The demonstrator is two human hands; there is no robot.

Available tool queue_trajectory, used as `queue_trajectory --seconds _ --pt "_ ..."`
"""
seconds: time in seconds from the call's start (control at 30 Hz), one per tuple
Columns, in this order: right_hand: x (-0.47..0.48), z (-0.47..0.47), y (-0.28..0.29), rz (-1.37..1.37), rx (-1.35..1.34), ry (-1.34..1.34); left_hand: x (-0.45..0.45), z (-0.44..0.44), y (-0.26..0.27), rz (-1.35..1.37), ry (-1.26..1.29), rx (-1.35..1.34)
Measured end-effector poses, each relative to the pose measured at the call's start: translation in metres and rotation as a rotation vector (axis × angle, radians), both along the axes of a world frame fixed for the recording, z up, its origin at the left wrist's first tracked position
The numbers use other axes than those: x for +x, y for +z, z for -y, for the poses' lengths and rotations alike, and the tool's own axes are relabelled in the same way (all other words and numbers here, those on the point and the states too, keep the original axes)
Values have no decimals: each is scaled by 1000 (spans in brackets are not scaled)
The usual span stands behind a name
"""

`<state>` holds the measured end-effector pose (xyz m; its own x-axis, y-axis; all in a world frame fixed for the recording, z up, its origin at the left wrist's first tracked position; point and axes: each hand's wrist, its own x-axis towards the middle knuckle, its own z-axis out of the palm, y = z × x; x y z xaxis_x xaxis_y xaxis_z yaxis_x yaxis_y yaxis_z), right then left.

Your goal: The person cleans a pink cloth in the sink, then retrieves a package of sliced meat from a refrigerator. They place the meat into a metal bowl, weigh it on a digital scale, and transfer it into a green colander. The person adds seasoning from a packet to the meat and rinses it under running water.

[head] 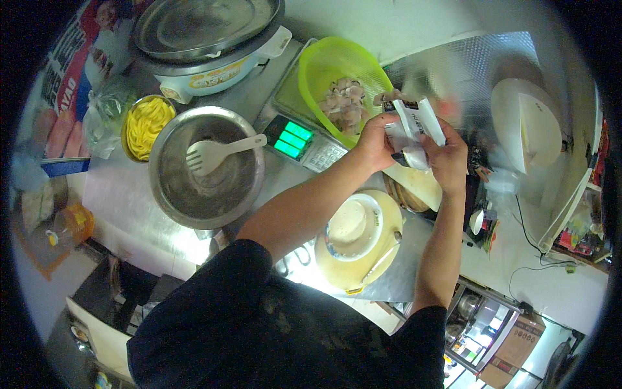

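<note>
My left hand (377,142) and my right hand (447,154) both grip a white plastic packet (412,120) with dark printing, held up at the right side of the basket. Its contents are hidden. Just beyond the hands stands a lime-green plastic basket (311,65) with pale, greyish-brown pieces (344,99) in it, which look like cut mushrooms. The basket rests on a digital scale (323,158) whose green display is lit. Below the packet lies a pale board (413,182), partly covered by my hands. Between my forearms, a white bowl (376,243) of cream-coloured powder or paste sits on a round yellowish board (335,272).
To the left, a steel basin (172,194) holds a white slotted spoon (218,151). Behind it stand a bowl of yellow strips (148,127) and a lidded electric pan (209,73). A knife-like utensil (381,262) lies on the round board. Scissors handles (300,256) show near my torso.
</note>
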<state>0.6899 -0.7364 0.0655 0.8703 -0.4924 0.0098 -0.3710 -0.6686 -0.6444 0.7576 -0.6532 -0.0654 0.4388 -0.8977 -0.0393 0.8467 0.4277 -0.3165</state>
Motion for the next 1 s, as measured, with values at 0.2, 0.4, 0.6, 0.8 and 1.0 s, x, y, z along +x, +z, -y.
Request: queue_trajectory --seconds 0.2,0.4,0.6,0.8,1.0 --pt "12 14 -19 -141 -324 98 -6 1 -6 -59 -44 86" --pt "7 16 -27 -49 -32 22 -6 4 -14 -48 -58 91" --pt "-8 12 -15 62 68 -20 -8 4 -7 114 -36 116" --pt "-49 4 -35 393 334 -210 -14 -8 29 511 84 261" --pt "-51 7 -45 450 398 -238 -14 -9 41 561 136 423"
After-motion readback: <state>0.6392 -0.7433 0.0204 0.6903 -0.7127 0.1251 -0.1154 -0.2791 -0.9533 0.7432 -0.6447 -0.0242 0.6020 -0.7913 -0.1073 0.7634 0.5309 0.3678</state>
